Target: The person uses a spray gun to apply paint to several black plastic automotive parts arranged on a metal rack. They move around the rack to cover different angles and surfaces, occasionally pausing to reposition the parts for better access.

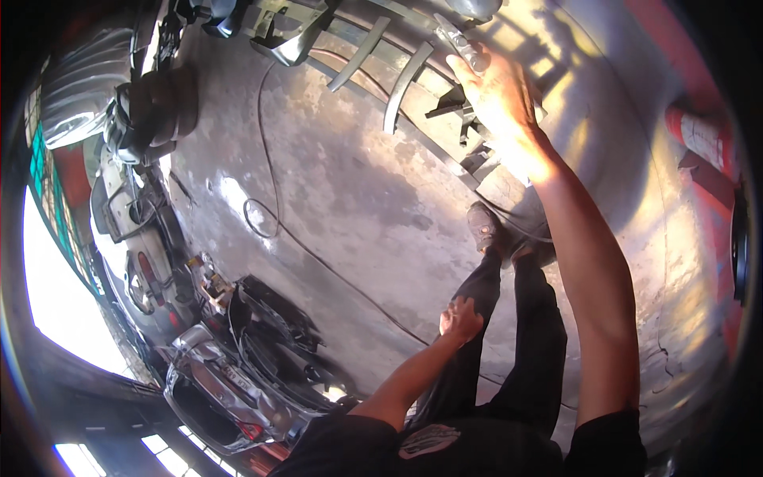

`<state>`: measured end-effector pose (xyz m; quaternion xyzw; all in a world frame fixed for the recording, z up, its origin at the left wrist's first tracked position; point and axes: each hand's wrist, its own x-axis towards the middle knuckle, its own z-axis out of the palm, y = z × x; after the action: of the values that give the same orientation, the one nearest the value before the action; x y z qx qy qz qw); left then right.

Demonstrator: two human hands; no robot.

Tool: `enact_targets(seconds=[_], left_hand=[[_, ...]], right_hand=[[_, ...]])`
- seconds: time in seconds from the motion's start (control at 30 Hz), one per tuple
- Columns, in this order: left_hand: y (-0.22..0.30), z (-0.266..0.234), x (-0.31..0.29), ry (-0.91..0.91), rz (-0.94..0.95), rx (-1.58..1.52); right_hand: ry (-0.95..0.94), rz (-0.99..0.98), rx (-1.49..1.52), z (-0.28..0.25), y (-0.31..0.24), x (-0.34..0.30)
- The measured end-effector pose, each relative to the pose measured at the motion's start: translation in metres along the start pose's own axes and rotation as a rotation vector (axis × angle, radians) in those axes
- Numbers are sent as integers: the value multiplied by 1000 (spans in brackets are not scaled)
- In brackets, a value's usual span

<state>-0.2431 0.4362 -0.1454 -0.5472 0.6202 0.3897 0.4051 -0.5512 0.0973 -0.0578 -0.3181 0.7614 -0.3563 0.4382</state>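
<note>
My right hand (499,91) is stretched out toward the far side, its fingers closed round a silver metal hand tool (459,38). The tool's exact kind is hard to make out in the glare. Just left of that hand are curved grey strips (408,86) on a long dark frame, with black brackets (453,103) near the wrist. Low in front of me, my left hand (461,319) is over my left thigh with its fingers curled in. Whatever it may hold is hidden.
A thin hose (318,258) loops across the concrete floor toward my legs. Vehicle body parts, including a bumper (226,389) and black panels (274,318), are piled along the left. Stacked dark tyres (171,99) stand farther back. A red and white cylinder (699,137) is at the right.
</note>
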Motion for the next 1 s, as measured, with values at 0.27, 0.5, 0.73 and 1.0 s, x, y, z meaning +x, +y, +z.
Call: enact_targets(seconds=[0.27, 0.5, 0.73, 1.0], left_hand=[[-5, 9, -1, 12, -22, -83], [-14, 21, -4, 23, -34, -128], [-15, 25, -7, 58, -18, -149], [-11, 21, -9, 64, -39, -185]], right_hand=[[-196, -190, 52, 52, 13, -5], [126, -164, -220, 30, -26, 21], [97, -303, -137, 98, -22, -13], [-352, -280, -37, 171, -33, -66]])
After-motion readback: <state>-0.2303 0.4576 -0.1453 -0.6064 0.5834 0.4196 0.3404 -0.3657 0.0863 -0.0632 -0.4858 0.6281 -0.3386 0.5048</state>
